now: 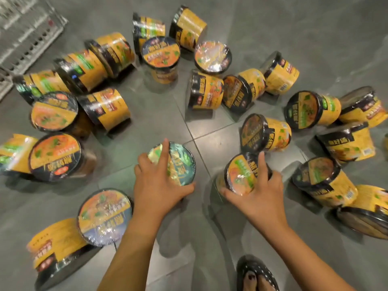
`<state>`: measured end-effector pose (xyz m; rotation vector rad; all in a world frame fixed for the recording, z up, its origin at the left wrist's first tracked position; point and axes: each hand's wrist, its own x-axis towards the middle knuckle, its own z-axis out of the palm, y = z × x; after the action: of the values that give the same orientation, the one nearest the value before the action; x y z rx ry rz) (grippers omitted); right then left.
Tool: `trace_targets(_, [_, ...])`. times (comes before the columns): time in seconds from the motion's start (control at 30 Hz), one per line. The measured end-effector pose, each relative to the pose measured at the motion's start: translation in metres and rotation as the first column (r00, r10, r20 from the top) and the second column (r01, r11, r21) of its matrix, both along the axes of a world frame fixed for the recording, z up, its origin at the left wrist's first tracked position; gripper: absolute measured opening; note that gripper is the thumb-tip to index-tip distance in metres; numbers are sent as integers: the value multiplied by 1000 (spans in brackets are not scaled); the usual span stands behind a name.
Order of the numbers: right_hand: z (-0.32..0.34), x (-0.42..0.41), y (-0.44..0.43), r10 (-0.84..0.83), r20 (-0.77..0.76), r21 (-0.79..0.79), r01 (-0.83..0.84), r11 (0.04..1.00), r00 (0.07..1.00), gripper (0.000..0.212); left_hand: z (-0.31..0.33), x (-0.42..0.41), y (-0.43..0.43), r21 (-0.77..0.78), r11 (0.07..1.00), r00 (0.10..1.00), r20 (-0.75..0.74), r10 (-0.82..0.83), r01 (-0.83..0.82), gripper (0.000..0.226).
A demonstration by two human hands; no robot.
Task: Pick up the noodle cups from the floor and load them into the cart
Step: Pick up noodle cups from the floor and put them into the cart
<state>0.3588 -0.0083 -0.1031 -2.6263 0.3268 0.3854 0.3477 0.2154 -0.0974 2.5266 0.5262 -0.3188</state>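
Head view: looks straight down at a grey tile floor (pixel 159 114); the edges of the picture are smeared by motion.
Left hand (pixel 157 185): lies over the top of the left cup (pixel 181 164), gripping it.
Left fingers (pixel 165 152): the forefinger lies straight across the lid, the thumb hooks the near rim, and the others curl over the far left edge.
Left cup: centre of the view, lid facing up, yellow and black, wrapped in shiny film. Cannot tell whether it is off the floor.
Right hand (pixel 262 194): clasps the right cup (pixel 241 175) from its right side.
Right fingers (pixel 261 162): the forefinger points up along the rim, the thumb sits under the lower edge of the lid, and the rest wrap round behind.
Right cup: just right of the left cup and apart from it, tilted, lid turned toward the camera. Its top edge touches or overlaps another cup lying on its side behind it.
Loose cups (pixel 160 53): about two dozen are scattered in a rough ring round both hands, some upright and many on their sides, several leaning on each other.
Cart (pixel 27 28): pale wire mesh, top left corner, only partly in view, blurred, well apart from both hands.
Sandal (pixel 257 274): dark with pale dots, on a foot at the bottom edge, near the right forearm.
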Motion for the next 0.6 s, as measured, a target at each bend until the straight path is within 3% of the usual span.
trace_targets(0.13, [29, -15, -20, 44, -78, 18, -43, 999, 996, 125, 43, -31, -10, 28, 998, 998, 33, 61, -62, 124])
trace_targets(0.27, [82, -35, -28, 117, -115, 33, -114, 993, 986, 128, 101, -63, -20, 31, 996, 995, -53, 88, -86, 125])
trace_targets(0.6, [316, -74, -10, 292, -52, 139, -283, 949, 955, 130, 330, -125, -21, -38, 985, 983, -88, 164, -168, 123])
